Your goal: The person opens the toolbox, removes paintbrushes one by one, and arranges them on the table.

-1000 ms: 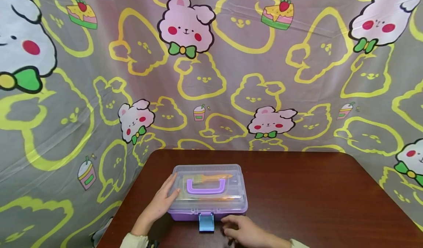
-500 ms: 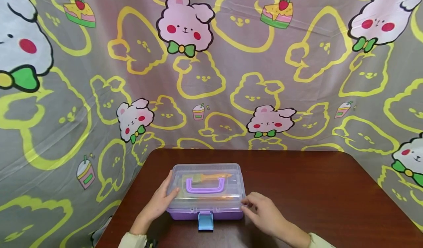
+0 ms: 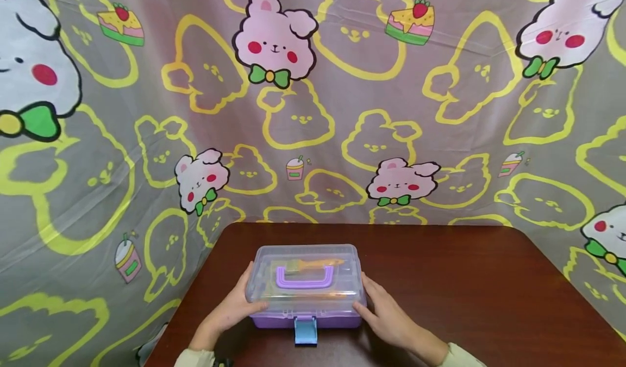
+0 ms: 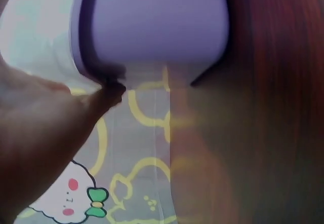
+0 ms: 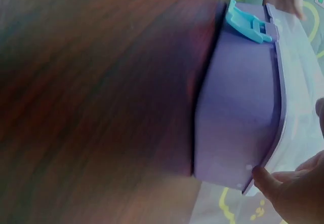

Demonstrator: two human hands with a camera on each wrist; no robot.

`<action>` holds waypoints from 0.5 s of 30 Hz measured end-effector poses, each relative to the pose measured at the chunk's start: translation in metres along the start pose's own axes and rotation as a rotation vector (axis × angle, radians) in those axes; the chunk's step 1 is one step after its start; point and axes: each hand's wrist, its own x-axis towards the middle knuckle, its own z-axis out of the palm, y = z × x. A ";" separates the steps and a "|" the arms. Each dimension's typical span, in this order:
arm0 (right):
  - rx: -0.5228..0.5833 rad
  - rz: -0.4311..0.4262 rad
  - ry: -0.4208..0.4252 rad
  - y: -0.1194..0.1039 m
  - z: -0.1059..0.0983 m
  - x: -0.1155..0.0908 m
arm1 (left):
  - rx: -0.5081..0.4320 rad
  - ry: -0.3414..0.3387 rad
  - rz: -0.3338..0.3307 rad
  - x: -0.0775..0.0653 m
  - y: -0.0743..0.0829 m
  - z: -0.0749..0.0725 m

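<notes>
Head view, right hand [image 3: 392, 317] shifted to the clear lid [image 3: 303, 303]'s right end, left hand [image 3: 233, 303] opposite, both gripping it

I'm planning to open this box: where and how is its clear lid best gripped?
The clear lid is probably best held by its lower side edges, coming from left and right, where the left hand and right hand are. Its sides rise above the purple base, giving surface to grip, and the blue latch hangs outward at the front.
</notes>
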 end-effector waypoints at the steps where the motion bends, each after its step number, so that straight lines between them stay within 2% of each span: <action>1: 0.008 -0.006 -0.003 0.000 0.001 -0.001 | -0.051 -0.041 0.009 0.000 -0.003 -0.001; 3: 0.016 -0.020 -0.004 0.000 0.002 -0.002 | -0.113 -0.087 0.021 -0.001 -0.006 -0.002; 5: 0.011 -0.025 0.000 -0.001 0.002 -0.002 | -0.123 -0.094 0.035 -0.002 -0.006 -0.002; 9: -0.015 -0.022 0.027 -0.004 0.002 -0.003 | -0.067 -0.032 0.024 -0.003 0.001 -0.002; 15: -0.087 -0.070 0.106 -0.009 -0.003 -0.001 | -0.068 0.011 0.002 -0.002 0.008 -0.005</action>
